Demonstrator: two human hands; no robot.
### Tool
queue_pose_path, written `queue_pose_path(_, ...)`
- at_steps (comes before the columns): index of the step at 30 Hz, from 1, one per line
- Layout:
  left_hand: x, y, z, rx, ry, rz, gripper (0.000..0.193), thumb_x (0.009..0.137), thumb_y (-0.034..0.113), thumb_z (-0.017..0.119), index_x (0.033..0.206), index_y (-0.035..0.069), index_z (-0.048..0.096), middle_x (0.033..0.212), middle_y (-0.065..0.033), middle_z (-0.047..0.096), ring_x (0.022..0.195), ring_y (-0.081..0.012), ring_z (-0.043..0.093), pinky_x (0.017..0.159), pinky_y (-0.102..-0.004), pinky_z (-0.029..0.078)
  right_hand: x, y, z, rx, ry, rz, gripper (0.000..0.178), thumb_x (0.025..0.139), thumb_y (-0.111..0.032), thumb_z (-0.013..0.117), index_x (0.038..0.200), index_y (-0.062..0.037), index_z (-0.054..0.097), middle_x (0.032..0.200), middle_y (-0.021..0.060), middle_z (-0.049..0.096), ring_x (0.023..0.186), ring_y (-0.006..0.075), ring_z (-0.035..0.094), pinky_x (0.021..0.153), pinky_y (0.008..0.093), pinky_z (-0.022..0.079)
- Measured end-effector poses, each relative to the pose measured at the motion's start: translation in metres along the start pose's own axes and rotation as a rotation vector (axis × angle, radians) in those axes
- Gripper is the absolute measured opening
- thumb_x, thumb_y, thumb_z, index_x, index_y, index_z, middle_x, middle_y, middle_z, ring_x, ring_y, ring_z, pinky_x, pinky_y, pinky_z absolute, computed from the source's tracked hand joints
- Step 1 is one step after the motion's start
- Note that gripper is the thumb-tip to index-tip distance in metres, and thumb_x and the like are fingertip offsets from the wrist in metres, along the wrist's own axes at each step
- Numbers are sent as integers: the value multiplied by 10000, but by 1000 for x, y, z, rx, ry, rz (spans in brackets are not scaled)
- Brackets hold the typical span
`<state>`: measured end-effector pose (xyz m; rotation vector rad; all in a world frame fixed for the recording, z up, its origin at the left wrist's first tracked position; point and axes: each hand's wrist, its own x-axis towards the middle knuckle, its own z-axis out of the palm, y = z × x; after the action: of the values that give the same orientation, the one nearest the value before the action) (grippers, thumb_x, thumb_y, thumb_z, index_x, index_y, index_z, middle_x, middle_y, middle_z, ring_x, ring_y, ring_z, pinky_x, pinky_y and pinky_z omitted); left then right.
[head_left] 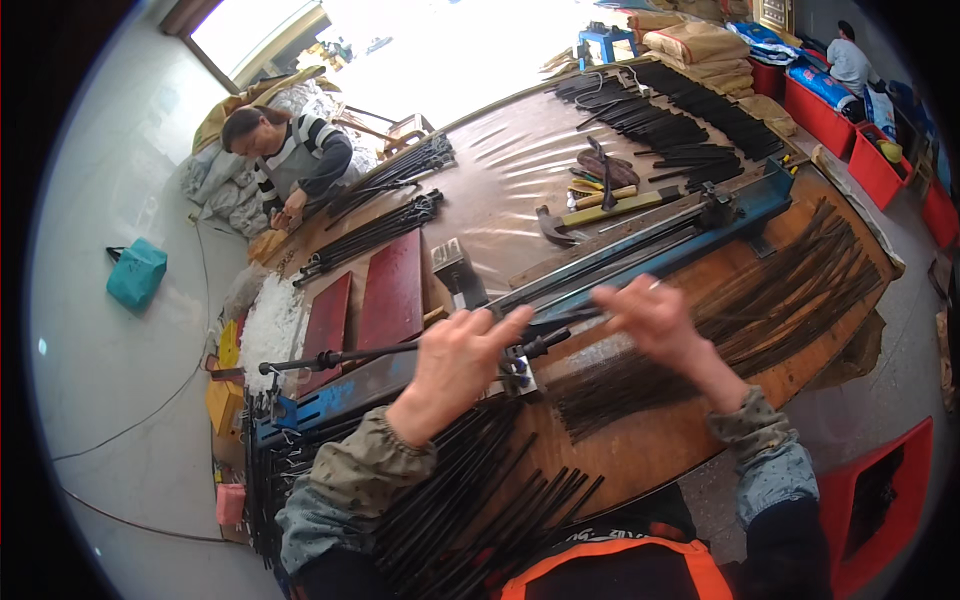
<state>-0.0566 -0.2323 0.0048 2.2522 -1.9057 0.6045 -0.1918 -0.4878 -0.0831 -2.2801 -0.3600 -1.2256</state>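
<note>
One black rod lay over the blue rail at centre, brown strips at right seemingly unworked; whether the left hand or right hand grasped anything, I couldn't tell.

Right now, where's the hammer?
In the head view, right of centre: the hammer lies on the table, just beyond the blue rail.

A teal bag is hanging on the left wall, brown sacks are lying stacked near a blue stool, and a red crate is holding dark contents, hard to make out.
</note>
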Motion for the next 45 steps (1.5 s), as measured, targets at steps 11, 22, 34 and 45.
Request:
queue_pose_path(11, -77, -69, -57, -8, 153, -417, 459, 855, -24, 595, 1278, 154, 600, 877, -113, 673, 791, -304, 673, 669, -412, 552, 1, 33, 14, -328, -119, 96, 268, 904, -33, 639, 1169, -52, 671, 826, 93, 627, 738, 209, 611, 615, 337, 481)
queue_pose_path(22, -145, -86, -97, -27, 301, -685, 226, 977, 131, 612, 1151, -8, 651, 845, -202, 658, 699, -282, 618, 660, -363, 478, 111, -29, 171, 549, -379, 288, 202, 995, -177, 609, 1070, -6, 686, 841, 38, 719, 820, 94, 677, 771, 246, 550)
queue_pose_path(34, -193, -93, -75, -102, 267, -753, 256, 977, 127, 622, 1163, -46, 654, 954, -214, 702, 793, -261, 687, 707, -339, 517, 134, -48, 216, 92, -831, 125, 161, 961, -192, 586, 989, -63, 679, 870, 104, 733, 836, 264, 707, 804, 373, 520)
queue_pose_path(45, -186, -118, -23, 18, -1, -629, 258, 944, 221, 622, 1197, 195, 670, 828, -121, 668, 728, -298, 675, 616, -408, 520, 34, 111, 31, -567, -362, 0, 43, 890, -134, 661, 917, -111, 685, 903, 44, 713, 947, 211, 638, 934, 383, 369)
